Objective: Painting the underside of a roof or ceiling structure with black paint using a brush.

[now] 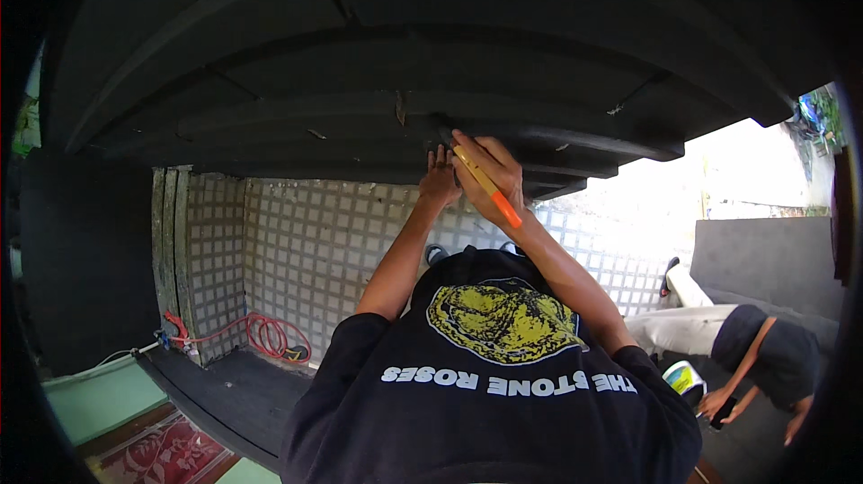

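Observation:
My right hand [493,174] is closed around a paintbrush with a yellow wooden handle and an orange end [505,206]. The brush's head points up and away, against a dark stepped surface [297,115], and its bristles are hard to make out against the black. Just left of it, my left hand [440,182] rests its outstretched fingers at the lower edge of that surface, holding nothing I can see. Small pale marks and chips dot the black ledges.
A tiled floor [297,241] lies below. Down left are a coiled red hose [270,333] and a pale green ledge [108,403]. At lower right another person [764,340] bends over, a dark phone-like object [722,414] in hand, beside a white bucket [683,379].

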